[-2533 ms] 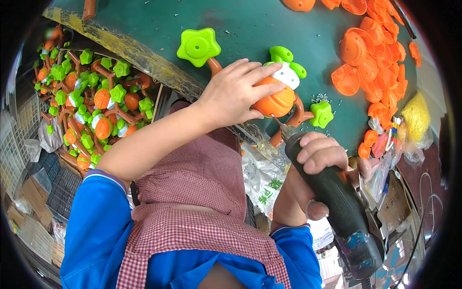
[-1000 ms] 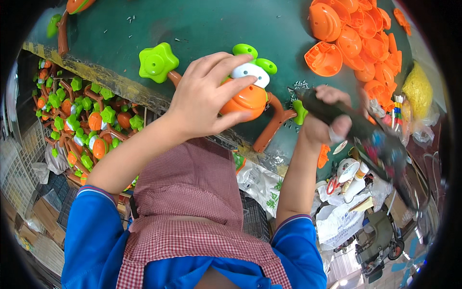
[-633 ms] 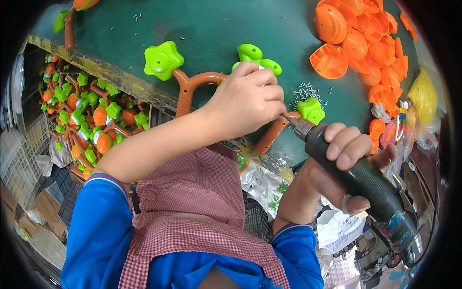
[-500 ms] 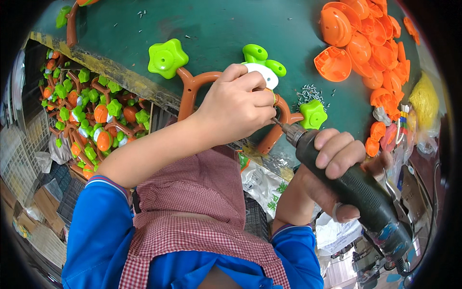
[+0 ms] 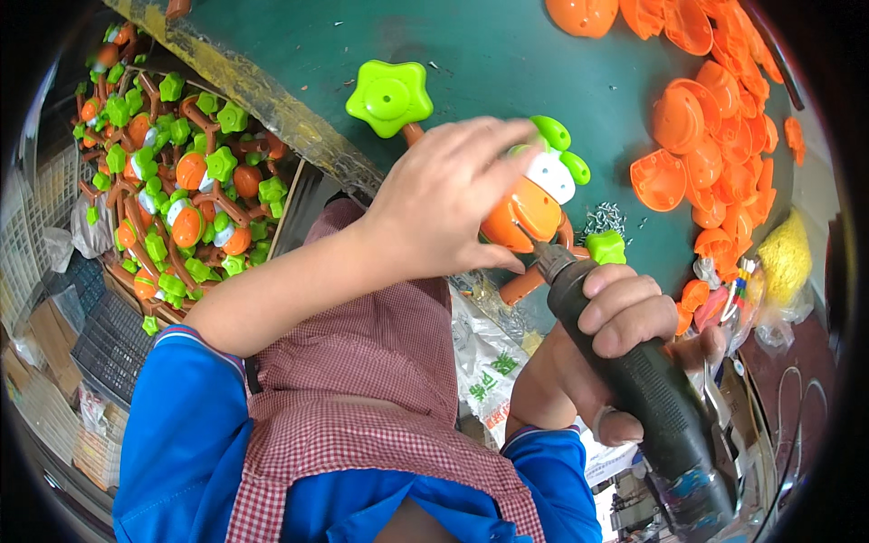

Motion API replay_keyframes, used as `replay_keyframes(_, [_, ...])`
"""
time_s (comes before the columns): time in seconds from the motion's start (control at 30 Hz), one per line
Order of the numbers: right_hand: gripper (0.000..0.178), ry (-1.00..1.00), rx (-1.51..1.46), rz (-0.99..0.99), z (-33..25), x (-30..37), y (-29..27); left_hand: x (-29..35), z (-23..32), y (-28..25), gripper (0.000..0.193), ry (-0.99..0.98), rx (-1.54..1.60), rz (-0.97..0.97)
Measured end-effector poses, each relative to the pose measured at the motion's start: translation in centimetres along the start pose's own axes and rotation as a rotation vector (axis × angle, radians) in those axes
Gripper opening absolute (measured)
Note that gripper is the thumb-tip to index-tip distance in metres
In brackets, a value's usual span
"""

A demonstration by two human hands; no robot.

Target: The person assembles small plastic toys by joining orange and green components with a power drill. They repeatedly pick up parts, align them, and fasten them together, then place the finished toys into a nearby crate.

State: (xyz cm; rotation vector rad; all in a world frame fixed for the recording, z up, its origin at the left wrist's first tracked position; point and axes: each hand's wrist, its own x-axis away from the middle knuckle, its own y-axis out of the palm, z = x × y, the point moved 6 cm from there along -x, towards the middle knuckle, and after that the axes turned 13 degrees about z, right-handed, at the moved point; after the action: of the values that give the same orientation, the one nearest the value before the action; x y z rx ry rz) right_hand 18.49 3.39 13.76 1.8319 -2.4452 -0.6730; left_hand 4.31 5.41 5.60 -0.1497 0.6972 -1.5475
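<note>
My left hand point(image 5: 453, 195) has its fingers and thumb spread apart at the left side of a toy's orange shell point(image 5: 523, 215); the index fingertip is blurred, and I cannot see contact on the hidden side. Above the shell is a white face piece point(image 5: 550, 175) with green ear-like knobs point(image 5: 574, 167). A brown branch-shaped tube point(image 5: 522, 286) lies under it, ending in green star caps point(image 5: 389, 98). My right hand point(image 5: 625, 317) is wrapped round a black power screwdriver point(image 5: 647, 389). The screwdriver's tip meets the shell's lower edge.
Small screws point(image 5: 605, 218) lie in a heap right of the toy on the green tabletop point(image 5: 507, 54). Orange shells point(image 5: 679, 118) pile up at the right, near a yellow bag point(image 5: 784, 258). Left of the worn table edge point(image 5: 262, 95), a bin holds many similar toys point(image 5: 190, 226).
My left fingers have opened from a pinch beside the screwdriver tip and drawn back leftward, uncovering the orange shell. My right hand still grips the screwdriver. The whole view has shifted.
</note>
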Motion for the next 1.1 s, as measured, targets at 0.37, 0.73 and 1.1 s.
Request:
replay_keyframes(0.37, [0.089,-0.019,0.122,-0.257,2.9,-0.3,2.3,1.5,-3.5,2.2,0.078,-0.174,-0.102,-0.196])
replay_keyframes(0.73, [0.062,0.164,0.157,-0.426,6.1,-1.1,3.1,1.7,-3.5,3.3,0.074,-0.200,-0.143,-0.255])
replay_keyframes(1.1, [0.077,0.234,0.025,-0.592,7.5,-1.1,2.4,1.8,-3.5,3.5,0.084,-0.281,-0.091,-0.294])
